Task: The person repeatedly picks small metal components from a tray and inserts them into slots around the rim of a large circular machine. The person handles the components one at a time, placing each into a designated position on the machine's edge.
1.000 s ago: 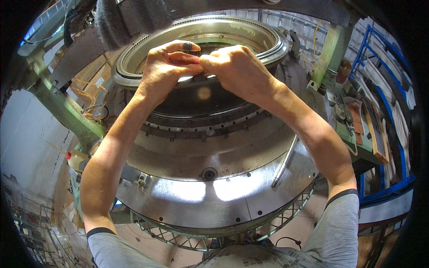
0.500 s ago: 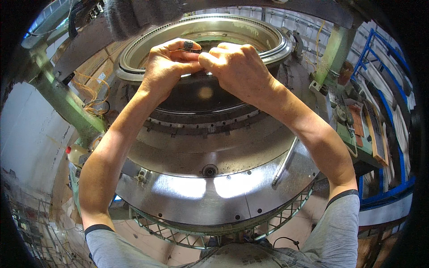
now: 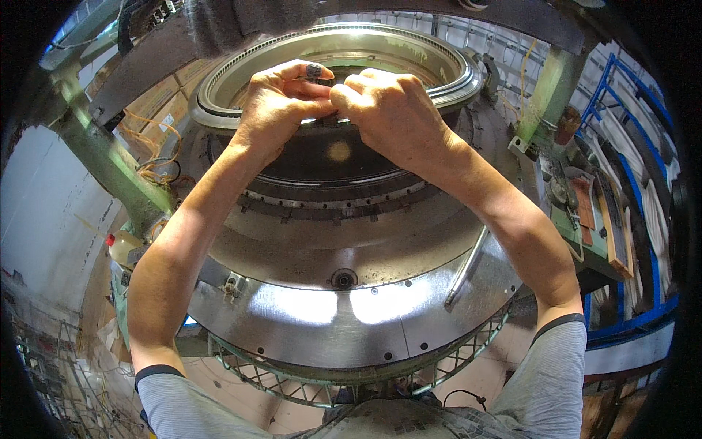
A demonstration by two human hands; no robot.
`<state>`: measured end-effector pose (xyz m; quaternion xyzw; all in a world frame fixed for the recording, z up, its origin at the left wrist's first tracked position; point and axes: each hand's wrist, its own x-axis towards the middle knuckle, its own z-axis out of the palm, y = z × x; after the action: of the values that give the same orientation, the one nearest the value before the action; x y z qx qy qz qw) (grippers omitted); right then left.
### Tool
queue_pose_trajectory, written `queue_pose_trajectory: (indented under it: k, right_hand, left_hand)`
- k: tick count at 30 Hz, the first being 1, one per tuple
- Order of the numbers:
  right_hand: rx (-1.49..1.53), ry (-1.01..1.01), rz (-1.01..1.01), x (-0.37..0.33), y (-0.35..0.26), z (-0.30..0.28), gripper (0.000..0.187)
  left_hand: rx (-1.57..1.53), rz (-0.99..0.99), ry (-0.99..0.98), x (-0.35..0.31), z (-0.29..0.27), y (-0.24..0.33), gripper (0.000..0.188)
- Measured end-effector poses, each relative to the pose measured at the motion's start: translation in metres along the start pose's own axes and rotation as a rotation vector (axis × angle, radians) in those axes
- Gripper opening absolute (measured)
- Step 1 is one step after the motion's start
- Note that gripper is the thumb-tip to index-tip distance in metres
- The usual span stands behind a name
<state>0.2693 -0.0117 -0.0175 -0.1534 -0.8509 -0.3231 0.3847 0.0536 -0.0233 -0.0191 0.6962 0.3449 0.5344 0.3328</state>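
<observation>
Over the near rim of a large metal ring (image 3: 457, 95) on a round machine, my two hands meet with their fingertips almost touching. My left hand (image 3: 274, 101) is closed in a pinch, its index finger raised and bent. A small black patch or wrap (image 3: 313, 71) shows on that finger. My right hand (image 3: 391, 106) is also closed, thumb and index finger pressed together against the left fingertips. Whatever lies between the fingers is small, dark and mostly hidden by them. Below the hands is the dark, shiny drum wall (image 3: 322, 157) under the ring.
A metal rod (image 3: 466, 267) lies on the machine's polished lower plate (image 3: 292, 336). Green posts (image 3: 121, 161) stand at both sides under a dark overhead beam. At left is a bottle with a red cap (image 3: 124, 247); at right, a blue rack (image 3: 632, 183) and a cluttered bench.
Both hands have shifted very slightly to the right, fingertips still together. Their closed pose looks nearly the same.
</observation>
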Motion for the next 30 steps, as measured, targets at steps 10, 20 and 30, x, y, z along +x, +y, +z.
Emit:
queue_pose_trajectory:
  k: [10, 20, 30]
  right_hand:
    - [-0.041, -0.043, -0.025, 0.004, -0.004, 0.001, 0.022]
    - [0.036, -0.012, -0.030, 0.016, -0.013, 0.008, 0.018]
    - [0.112, 0.005, 0.038, 0.013, -0.005, 0.005, 0.012]
  left_hand:
    - [0.001, 0.021, 0.041, -0.002, -0.002, -0.002, 0.041]
    - [-0.058, 0.010, 0.053, -0.006, -0.007, -0.002, 0.041]
    - [-0.003, 0.049, 0.088, -0.009, -0.004, -0.001, 0.041]
